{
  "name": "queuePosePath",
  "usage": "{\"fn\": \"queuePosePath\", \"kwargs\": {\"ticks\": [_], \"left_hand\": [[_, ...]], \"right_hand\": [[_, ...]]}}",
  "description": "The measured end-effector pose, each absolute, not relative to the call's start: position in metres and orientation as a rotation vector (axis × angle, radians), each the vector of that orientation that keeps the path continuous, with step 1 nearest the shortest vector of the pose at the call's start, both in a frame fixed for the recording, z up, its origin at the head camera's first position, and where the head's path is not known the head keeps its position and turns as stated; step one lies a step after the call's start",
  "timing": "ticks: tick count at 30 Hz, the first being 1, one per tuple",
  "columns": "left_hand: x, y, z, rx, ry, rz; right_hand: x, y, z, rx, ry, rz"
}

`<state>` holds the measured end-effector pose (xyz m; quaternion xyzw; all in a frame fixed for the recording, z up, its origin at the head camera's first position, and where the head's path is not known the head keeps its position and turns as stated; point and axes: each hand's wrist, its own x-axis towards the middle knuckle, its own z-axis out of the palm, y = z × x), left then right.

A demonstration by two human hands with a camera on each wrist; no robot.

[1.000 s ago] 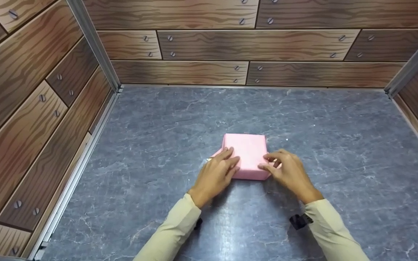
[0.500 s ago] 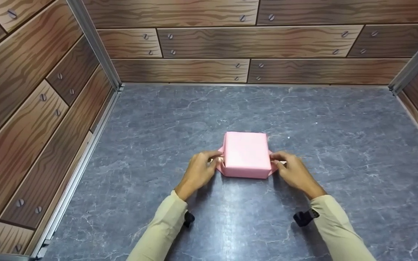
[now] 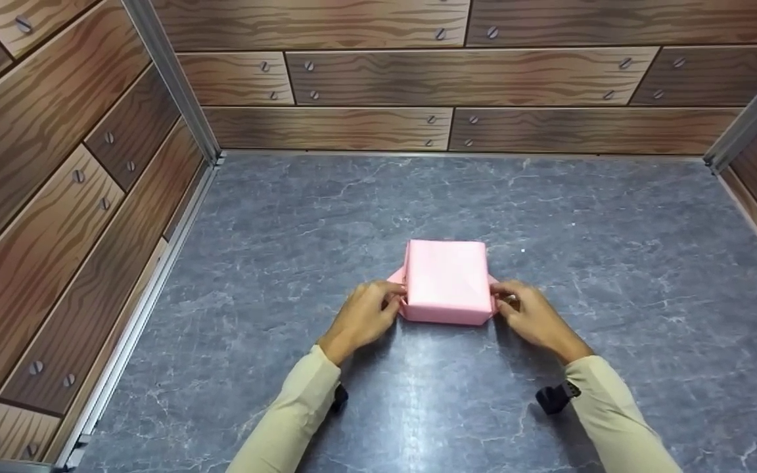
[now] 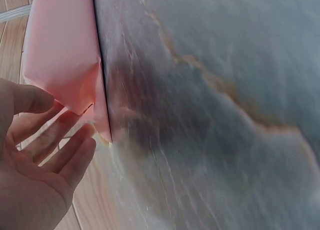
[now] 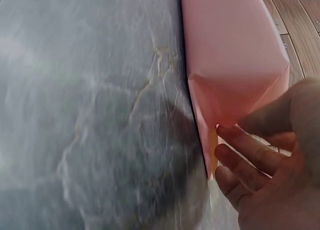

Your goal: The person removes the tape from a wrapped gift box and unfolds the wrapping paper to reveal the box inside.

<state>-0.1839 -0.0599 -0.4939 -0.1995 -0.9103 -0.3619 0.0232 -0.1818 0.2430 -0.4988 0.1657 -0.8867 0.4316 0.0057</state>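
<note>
A square box wrapped in pink paper lies flat on the dark marbled table, its ends facing left and right. At the left end, my left hand pinches a folded paper flap between thumb and fingers. Opposite it, my right hand pinches the flap at the right end. In both wrist views the side paper tapers to a loose point, and a lower layer sticks out along the table. A bit of yellowish edge shows by the right fingertips. The box's underside is hidden.
Wood-patterned panels stand behind the marbled table, with more at the left and right. Metal rails run along the side edges. A small white speck lies beyond the box at the right.
My left hand has left the box's top and gone to its left end, where it now holds the flap. The right hand has shifted slightly lower at the right end.
</note>
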Motion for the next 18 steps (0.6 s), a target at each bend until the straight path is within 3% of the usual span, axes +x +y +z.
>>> {"fn": "queuePosePath", "kwargs": {"ticks": [9,18], "left_hand": [[-0.176,-0.069,-0.492,-0.742,-2.893,-0.953],[-0.171,-0.075,-0.492,-0.804,-2.893,-0.919]], "right_hand": [[-0.178,0.253,-0.498,0.684,-2.762,1.169],[-0.171,0.263,-0.493,0.661,-2.822,1.113]]}}
